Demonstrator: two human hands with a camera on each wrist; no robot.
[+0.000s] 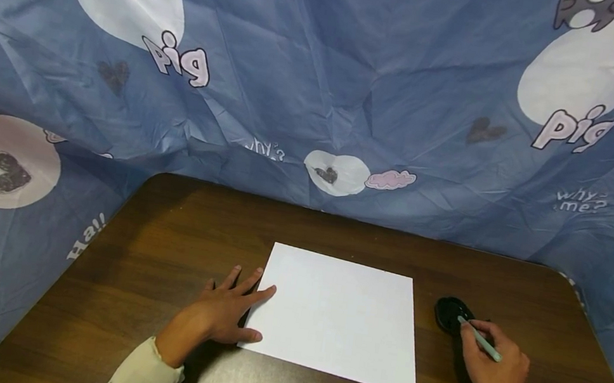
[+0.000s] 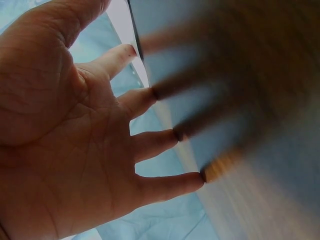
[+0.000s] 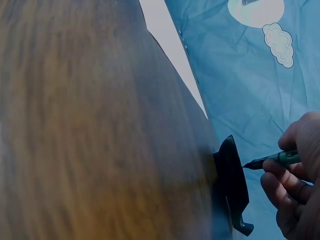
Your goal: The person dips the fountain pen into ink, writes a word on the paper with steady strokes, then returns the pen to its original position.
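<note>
A white sheet of paper (image 1: pixel 334 319) lies on the brown table. My left hand (image 1: pixel 225 312) rests with spread fingers at the sheet's left edge, the index finger and thumb over the paper. In the left wrist view that hand (image 2: pixel 85 135) shows its palm and straight fingers, the tips on the tabletop. To the right of the sheet, my right hand (image 1: pixel 498 365) pinches a green pen (image 1: pixel 486 344). The pen's dark pointed tip is at a small black dish (image 1: pixel 446 314). In the right wrist view the pen (image 3: pixel 285 158) meets or nearly meets the dish (image 3: pixel 232 182); contact cannot be told.
The wooden table (image 1: pixel 211 218) has rounded far corners. Behind it and along its sides hangs a blue printed cloth (image 1: pixel 342 93) with wrinkles. The black dish stands a short way from the paper's right edge.
</note>
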